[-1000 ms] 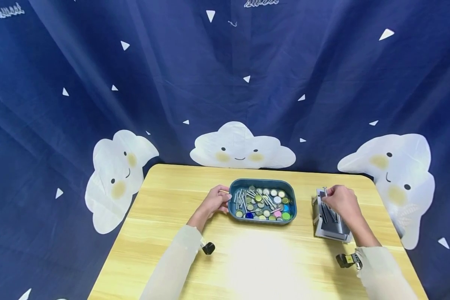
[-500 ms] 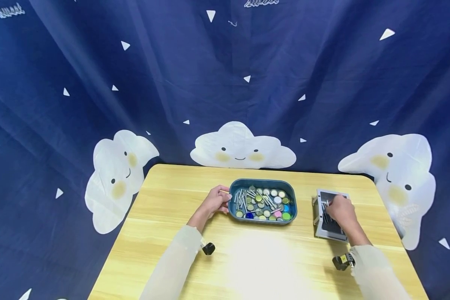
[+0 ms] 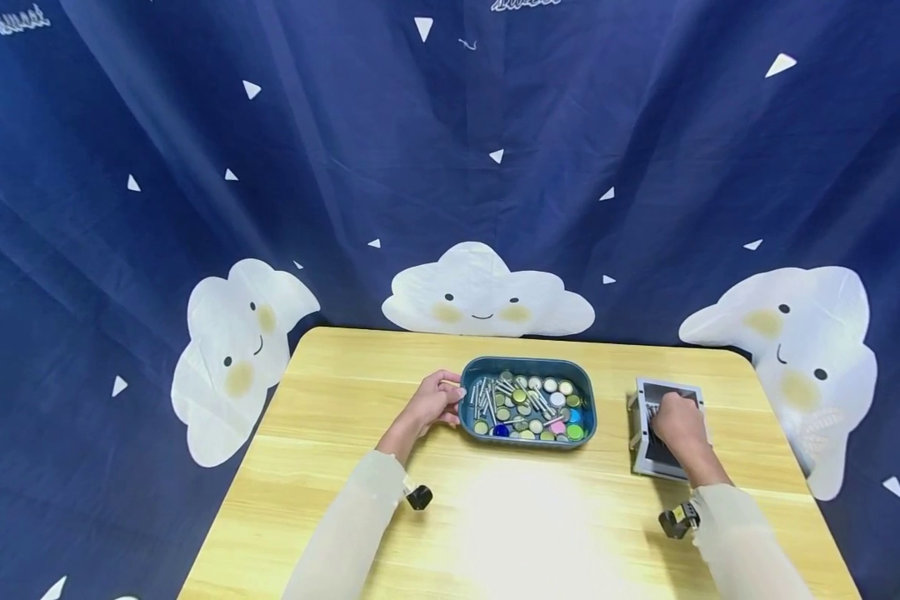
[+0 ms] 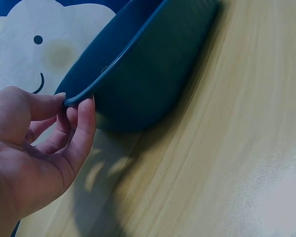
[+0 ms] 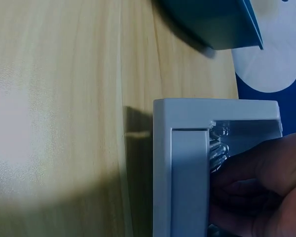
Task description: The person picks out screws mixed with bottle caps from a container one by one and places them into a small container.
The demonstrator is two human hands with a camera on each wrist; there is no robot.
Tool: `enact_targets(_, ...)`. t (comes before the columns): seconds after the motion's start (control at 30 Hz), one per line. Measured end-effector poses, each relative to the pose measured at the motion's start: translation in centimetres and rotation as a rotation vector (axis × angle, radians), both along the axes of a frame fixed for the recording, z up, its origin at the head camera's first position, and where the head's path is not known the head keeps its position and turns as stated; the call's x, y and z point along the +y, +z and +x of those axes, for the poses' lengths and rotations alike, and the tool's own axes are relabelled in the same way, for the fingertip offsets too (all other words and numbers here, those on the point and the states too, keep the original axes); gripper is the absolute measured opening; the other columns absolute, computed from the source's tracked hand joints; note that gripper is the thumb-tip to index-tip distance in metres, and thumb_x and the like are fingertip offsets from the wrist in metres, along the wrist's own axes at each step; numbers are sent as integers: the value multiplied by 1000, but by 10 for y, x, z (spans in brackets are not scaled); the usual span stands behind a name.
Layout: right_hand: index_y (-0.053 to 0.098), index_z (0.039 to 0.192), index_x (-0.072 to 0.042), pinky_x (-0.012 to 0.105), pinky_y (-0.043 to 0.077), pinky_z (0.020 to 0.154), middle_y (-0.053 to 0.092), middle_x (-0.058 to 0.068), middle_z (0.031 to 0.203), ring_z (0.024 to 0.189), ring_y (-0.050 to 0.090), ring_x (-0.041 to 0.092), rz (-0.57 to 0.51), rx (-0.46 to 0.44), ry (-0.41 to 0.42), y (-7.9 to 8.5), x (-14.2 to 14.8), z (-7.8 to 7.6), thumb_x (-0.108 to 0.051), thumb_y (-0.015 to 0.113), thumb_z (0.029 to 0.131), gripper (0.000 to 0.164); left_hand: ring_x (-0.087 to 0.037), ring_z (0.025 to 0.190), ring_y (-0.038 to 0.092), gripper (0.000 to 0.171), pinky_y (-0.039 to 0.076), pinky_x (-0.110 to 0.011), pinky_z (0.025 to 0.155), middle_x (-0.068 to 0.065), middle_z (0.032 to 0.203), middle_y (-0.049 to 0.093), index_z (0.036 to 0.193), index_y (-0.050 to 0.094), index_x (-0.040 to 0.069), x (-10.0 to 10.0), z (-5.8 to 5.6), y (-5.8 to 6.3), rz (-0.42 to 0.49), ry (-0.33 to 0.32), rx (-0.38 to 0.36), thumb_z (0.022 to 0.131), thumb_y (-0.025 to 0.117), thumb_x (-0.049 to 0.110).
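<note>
In the head view my left hand (image 3: 435, 400) holds the left end of a dark teal plastic bin (image 3: 528, 444). The left wrist view shows the thumb and fingers pinching the rim of the bin (image 4: 138, 74). Silver bolts (image 3: 486, 398) and round caps (image 3: 557, 400) in several colours lie mixed in it. On the right, my right hand (image 3: 678, 421) reaches down into an open grey box (image 3: 660, 473). In the right wrist view its fingers (image 5: 237, 173) are curled inside the box, near shiny metal pieces (image 5: 218, 150). The fingertips are in shadow, so what they hold is hidden.
Both containers stand on a light wooden table (image 3: 345, 375), with a gap of bare wood between them. A blue curtain (image 3: 450, 167) with white clouds hangs behind the far edge. Glare whitens the table's near middle.
My right hand has lowered a bolt it held upright over the grey box, and has gone deeper inside; that bolt is now out of sight. The left hand keeps its hold on the bin.
</note>
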State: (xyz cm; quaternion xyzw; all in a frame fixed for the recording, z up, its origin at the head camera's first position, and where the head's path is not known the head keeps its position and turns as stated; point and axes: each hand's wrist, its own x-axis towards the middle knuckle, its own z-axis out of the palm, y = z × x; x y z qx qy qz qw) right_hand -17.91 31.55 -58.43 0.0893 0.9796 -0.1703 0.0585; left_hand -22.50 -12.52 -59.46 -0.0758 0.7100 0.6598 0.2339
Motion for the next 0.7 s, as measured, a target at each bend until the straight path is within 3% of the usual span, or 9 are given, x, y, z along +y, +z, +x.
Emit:
enact_targets(0.3,60,69,8,52,51,51,64,30,71,61,58,36,16,18,41,10,-3,6,5,54,78,11,-18,72,63,39,65,-32,58,-14,104,63,138,53,3,-1,1,0,10,0,-17,101,62,8)
enact_targets(0.5,56,60,1,53,49,49,61,25,64,57,55,33,21,106,60,25,-8,12,6,58,76,16,-19,73,63,38,65,-33,58,-16,104,63,138,53,1,-1,1,-1,9,1,-5,101,63,7)
enact_targets(0.7,28,52,-20,35,31,44,29,-2,51,53,32,21,-15,208,72,51,-22,10,4,55,73,41,-18,72,62,39,65,-35,60,-14,101,62,138,52,1,-1,0,1,2,-1,-8,101,63,8)
